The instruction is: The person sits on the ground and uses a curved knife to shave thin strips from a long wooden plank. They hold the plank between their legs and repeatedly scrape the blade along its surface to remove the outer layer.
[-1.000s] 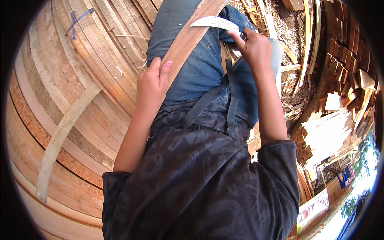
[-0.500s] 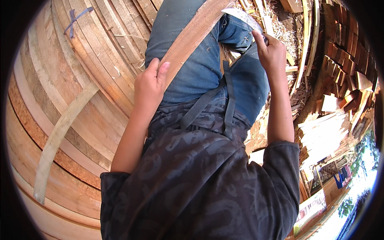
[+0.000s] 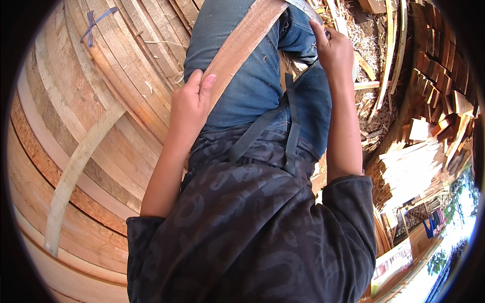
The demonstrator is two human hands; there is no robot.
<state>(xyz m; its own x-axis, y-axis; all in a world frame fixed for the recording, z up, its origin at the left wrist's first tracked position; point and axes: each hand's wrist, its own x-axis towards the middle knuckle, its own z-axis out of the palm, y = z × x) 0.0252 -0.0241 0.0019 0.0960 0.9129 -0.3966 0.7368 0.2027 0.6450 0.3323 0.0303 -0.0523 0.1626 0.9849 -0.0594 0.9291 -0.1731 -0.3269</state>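
A flat reddish-brown wooden board (image 3: 241, 48) slants across my thigh in blue jeans (image 3: 242, 93) and runs out past the top of the picture. My left hand (image 3: 191, 103) is closed on its near end, thumb on top. In my right hand (image 3: 334, 53) is a knife (image 3: 302, 7) with a broad, curved metal blade; its handle is mostly hidden by my fingers. My index finger stretches along the knife's back. At the upper middle the blade reaches the board's right edge; whether it bites into the wood I cannot tell.
Long planks (image 3: 96, 166) lie stacked on my left, with a loose strip (image 3: 76, 166) across them and a knotted blue tie (image 3: 91, 25) near the top. Wood shavings (image 3: 371, 45) and offcuts cover the ground ahead right. Cut wood pieces (image 3: 434, 126) are piled at far right.
My right hand and the knife have moved up and a little left, so the blade sits farther along the board. My left hand has barely moved, still gripping the board.
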